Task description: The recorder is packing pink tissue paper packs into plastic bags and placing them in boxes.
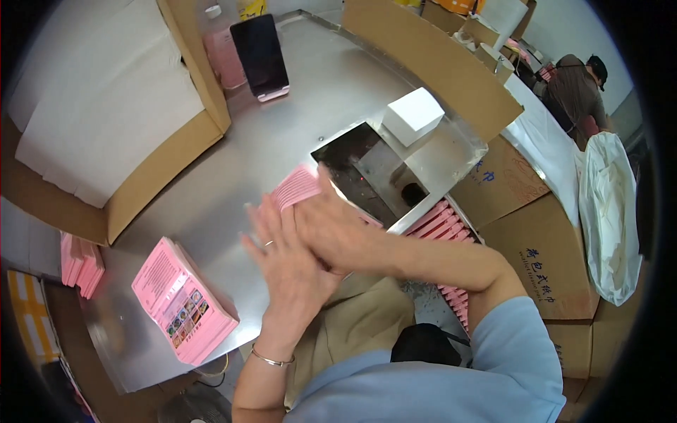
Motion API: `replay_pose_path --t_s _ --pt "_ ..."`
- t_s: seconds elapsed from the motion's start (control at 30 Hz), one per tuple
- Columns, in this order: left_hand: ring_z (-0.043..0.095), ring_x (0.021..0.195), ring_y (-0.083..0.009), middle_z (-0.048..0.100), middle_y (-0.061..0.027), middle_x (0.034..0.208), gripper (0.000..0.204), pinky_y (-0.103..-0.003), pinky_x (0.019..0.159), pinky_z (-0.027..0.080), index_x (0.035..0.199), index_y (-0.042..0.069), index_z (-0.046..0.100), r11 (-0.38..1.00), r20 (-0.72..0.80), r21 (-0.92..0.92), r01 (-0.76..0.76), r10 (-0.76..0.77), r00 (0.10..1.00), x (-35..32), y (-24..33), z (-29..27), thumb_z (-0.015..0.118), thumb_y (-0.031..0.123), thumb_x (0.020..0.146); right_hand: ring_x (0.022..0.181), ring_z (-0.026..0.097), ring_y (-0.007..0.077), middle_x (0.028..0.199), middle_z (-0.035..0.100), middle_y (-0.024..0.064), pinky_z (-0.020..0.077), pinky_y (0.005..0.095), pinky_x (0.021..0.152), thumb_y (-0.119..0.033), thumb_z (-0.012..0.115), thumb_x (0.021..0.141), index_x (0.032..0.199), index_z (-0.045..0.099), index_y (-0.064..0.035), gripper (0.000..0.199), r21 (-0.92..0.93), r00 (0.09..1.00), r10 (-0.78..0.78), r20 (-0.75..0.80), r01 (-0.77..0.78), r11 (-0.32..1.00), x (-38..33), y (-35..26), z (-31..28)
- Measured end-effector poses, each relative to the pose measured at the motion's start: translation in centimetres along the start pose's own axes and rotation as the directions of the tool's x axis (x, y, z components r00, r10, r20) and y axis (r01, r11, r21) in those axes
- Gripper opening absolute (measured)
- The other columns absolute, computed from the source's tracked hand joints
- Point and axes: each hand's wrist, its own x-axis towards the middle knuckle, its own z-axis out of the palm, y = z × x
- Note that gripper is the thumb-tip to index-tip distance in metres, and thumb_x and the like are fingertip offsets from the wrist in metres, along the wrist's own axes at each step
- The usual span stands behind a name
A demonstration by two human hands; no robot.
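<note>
Close in front of me, a small stack of pink paper pieces (296,187) with layered edges shows between my hands; its lower part is hidden behind them. My left hand (293,271), with a ring and a bracelet, presses along its left side, fingers long and slightly blurred. Across from the right comes my right hand (335,231), closed around the stack and overlapping the left one. Both thumbs are hard to make out. To the left on the metal table lies a thick pile of pink printed sheets (187,303).
The metal table (282,141) has a rectangular opening (381,173) beside a white box (412,116). A phone (259,56) leans on a stand. A large carton (169,169) stands left. Pink packets (444,229) fill a container at right, near stacked cartons (539,247). Another person (575,92) bends at the back.
</note>
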Motion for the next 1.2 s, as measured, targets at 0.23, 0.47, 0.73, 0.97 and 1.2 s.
replay_pose_path --t_s 0.23,0.47,0.73,0.97,1.2 --pt "0.047 0.104 -0.0359 0.052 -0.0168 0.126 0.060 -0.047 0.082 0.033 0.129 0.019 0.063 0.958 -0.006 0.285 0.041 -0.040 0.999 -0.7 -0.4 -0.4 0.072 0.045 0.075 0.084 0.058 0.0274 0.086 0.059 0.0108 0.0436 0.0408 0.075 -0.024 0.067 0.087 0.098 0.063 -0.0021 0.025 -0.396 0.846 0.355 -0.398 -0.507 0.766 -4.5 11.5 -3.7" --pt "0.049 0.103 -0.0345 0.054 -0.0160 0.122 0.050 -0.047 0.081 0.035 0.117 0.011 0.065 0.959 -0.041 0.280 -0.035 0.048 0.998 0.1 -0.1 -0.2 0.072 0.041 0.077 0.085 0.055 0.0292 0.085 0.057 0.0113 0.0451 0.0431 0.075 -0.017 0.066 0.089 0.083 0.066 -0.0032 0.014 -0.107 0.780 0.552 -0.295 -0.601 0.792 -7.0 16.1 -1.9" --pt "0.053 0.098 -0.0356 0.055 -0.0186 0.111 0.047 -0.044 0.073 0.046 0.119 0.003 0.063 0.985 0.156 -0.068 -0.159 0.168 0.973 -0.8 0.2 0.3 0.070 0.020 0.075 0.106 0.061 0.0362 0.118 0.063 0.0170 0.0503 0.0455 0.092 0.001 0.065 0.073 0.115 0.065 -0.0015 0.042 0.029 0.862 0.302 -0.407 -0.318 0.948 -7.8 13.0 -1.8" --pt "0.050 0.093 -0.0350 0.050 -0.0191 0.104 0.077 -0.043 0.080 0.041 0.143 0.005 0.045 0.995 0.128 -0.052 -0.082 0.088 0.988 -0.2 0.5 -1.1 0.075 0.023 0.075 0.099 0.062 0.0364 0.099 0.062 0.0211 0.0291 0.0690 0.108 -0.015 0.059 0.083 0.107 0.063 -0.0032 0.027 0.136 0.998 -0.035 -0.050 0.041 0.990 -5.9 0.6 -0.4" --pt "0.056 0.091 -0.0337 0.058 -0.0131 0.098 0.048 -0.043 0.080 0.045 0.122 0.007 0.059 0.989 0.144 -0.147 -0.023 0.044 0.989 -2.1 -1.0 -4.9 0.064 -0.001 0.075 0.085 0.066 0.0384 0.090 0.068 0.0206 0.0529 0.0481 0.075 -0.008 0.053 0.087 0.101 0.062 -0.0017 0.018 0.326 0.850 0.515 0.113 -0.521 0.789 -5.9 8.8 2.7"
